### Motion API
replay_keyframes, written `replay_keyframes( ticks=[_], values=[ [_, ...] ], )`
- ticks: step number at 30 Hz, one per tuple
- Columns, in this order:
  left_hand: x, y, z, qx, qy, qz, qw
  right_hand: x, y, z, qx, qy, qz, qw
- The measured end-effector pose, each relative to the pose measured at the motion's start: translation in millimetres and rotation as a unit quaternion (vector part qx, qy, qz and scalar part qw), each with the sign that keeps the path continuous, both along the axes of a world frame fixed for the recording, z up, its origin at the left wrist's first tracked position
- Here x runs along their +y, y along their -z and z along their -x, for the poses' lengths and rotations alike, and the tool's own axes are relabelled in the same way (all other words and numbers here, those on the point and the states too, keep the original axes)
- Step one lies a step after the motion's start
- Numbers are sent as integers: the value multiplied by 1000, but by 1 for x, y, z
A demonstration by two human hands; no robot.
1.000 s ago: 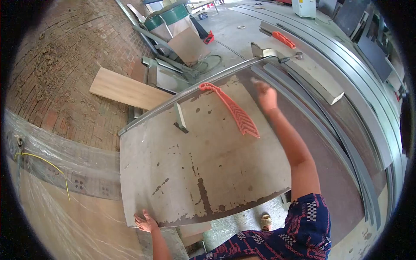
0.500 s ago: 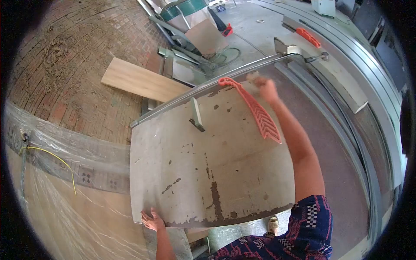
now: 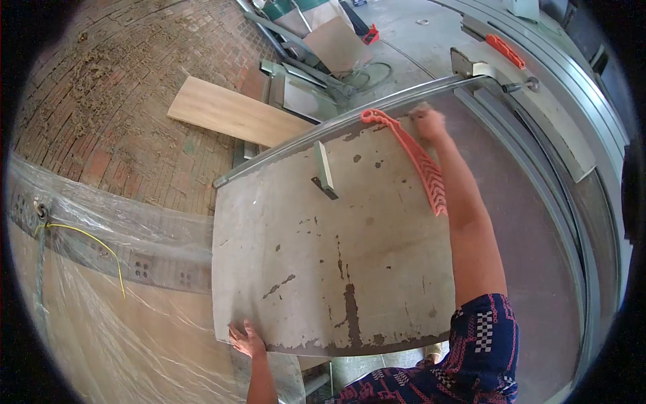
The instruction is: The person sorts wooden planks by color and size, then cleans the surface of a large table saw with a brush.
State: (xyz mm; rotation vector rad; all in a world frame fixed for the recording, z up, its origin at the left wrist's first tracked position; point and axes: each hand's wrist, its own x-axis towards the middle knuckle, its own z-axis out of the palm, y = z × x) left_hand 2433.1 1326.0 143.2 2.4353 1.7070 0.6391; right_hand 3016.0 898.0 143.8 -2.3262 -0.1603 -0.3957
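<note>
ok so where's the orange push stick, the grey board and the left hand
orange push stick (image 3: 420,161), head view, middle of its ribbed part.
grey board (image 3: 323,269), head view, bare worn face.
left hand (image 3: 245,340), head view, back of the hand.

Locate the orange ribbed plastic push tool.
Head view, upper right of centre: the orange push tool lies on the worn grey panel, far end by the metal rail and right hand.

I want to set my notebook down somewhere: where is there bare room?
The grey board is bare in its middle, between the upright piece, the orange tool and the left hand at its near corner. The brown table right of the arm is bare too. Crowded: the far edge, where right hand, tool and rail meet.
</note>
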Motion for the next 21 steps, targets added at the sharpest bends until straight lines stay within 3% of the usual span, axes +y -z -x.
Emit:
replay_keyframes(
  ticks=[1,4,5,8,11,14,16,21],
  values=[
    [-2,0,-2,0,-2,3,1000,11,-18,15,66,-52,-49,995],
    [3,5,2,4,4,-2,1000,30,-14,10,46,-178,-317,930],
    [4,6,3,5,0,-1,1000,19,-16,11,67,-138,-333,930],
    [4,4,2,8,-5,-1,1000,-24,-43,23,-52,71,-165,982],
    [3,7,2,8,-2,-5,1000,-74,-5,25,-23,89,78,993],
    [8,10,6,18,-10,-13,1000,-73,9,56,38,42,180,982],
    [3,3,0,38,-13,-8,999,-69,38,62,-10,7,125,992],
    [13,13,0,64,-36,-39,997,-94,19,152,-44,-109,52,992]
  ],
)
